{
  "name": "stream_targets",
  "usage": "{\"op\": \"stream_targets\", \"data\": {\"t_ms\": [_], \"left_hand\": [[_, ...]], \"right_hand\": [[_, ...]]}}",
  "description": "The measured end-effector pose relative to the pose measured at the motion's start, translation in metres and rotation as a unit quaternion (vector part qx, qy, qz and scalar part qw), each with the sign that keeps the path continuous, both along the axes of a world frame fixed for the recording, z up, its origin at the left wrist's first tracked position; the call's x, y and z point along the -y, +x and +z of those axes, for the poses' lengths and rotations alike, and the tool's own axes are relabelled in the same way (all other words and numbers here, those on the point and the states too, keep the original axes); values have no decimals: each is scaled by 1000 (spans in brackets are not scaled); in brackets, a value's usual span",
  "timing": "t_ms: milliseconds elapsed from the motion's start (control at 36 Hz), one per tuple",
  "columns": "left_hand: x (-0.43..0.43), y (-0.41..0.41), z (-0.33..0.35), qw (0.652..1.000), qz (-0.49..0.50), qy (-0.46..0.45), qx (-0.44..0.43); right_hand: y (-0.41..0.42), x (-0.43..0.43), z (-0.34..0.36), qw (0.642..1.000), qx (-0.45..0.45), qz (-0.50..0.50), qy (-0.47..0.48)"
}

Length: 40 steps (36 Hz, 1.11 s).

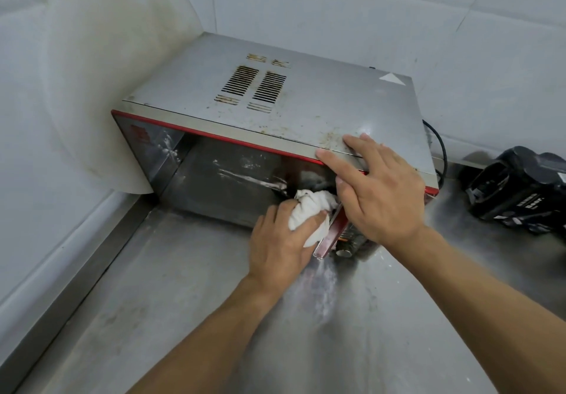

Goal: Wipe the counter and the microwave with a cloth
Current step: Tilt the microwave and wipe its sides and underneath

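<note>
The grey steel bench (153, 286) before the boxy silver-and-red microwave (275, 102) shows smears, and the microwave's top is speckled brown: I judge both not yet wiped. My left grip (281, 240) clasps the bunched white cloth (309, 210) against the microwave's streaked front. My right grip (379, 191) lies flat, released, on the microwave's top front corner.

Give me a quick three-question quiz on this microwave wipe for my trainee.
1. True or false: the right hand grips the cloth.
2. Which hand lies flat on the top of the microwave? A left, B right, C neither.
3. Fill in: the left hand presses the cloth against the microwave's ____.
Key: 1 false; 2 B; 3 front.
</note>
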State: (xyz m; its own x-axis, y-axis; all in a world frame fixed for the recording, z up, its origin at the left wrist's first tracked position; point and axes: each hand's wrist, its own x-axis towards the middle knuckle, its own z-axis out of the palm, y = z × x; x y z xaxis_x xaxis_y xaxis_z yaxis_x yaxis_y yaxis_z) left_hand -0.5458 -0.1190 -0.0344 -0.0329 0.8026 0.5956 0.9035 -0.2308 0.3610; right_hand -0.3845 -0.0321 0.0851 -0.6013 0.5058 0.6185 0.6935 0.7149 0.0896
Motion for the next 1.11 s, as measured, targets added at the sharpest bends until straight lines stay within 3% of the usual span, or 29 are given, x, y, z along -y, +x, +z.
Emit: {"op": "stream_targets", "data": {"t_ms": [194,444,667,917,1000,1111], "left_hand": [[-16,8,33,994,35,98,32],[9,5,-30,997,0,-81,14],[-5,-1,-6,999,22,23,30],[15,1,-59,981,15,-192,-35],[17,-5,-54,984,17,-172,-33],[15,-15,-42,994,53,-92,35]], "right_hand": [[0,1,1,1000,-4,1,-3],[0,1,1,1000,3,0,0],[-1,0,0,1000,0,-3,16],[-2,0,0,1000,-1,-3,31],[-3,-1,-1,999,-7,-5,38],[-3,-2,-3,999,-13,-6,45]]}}
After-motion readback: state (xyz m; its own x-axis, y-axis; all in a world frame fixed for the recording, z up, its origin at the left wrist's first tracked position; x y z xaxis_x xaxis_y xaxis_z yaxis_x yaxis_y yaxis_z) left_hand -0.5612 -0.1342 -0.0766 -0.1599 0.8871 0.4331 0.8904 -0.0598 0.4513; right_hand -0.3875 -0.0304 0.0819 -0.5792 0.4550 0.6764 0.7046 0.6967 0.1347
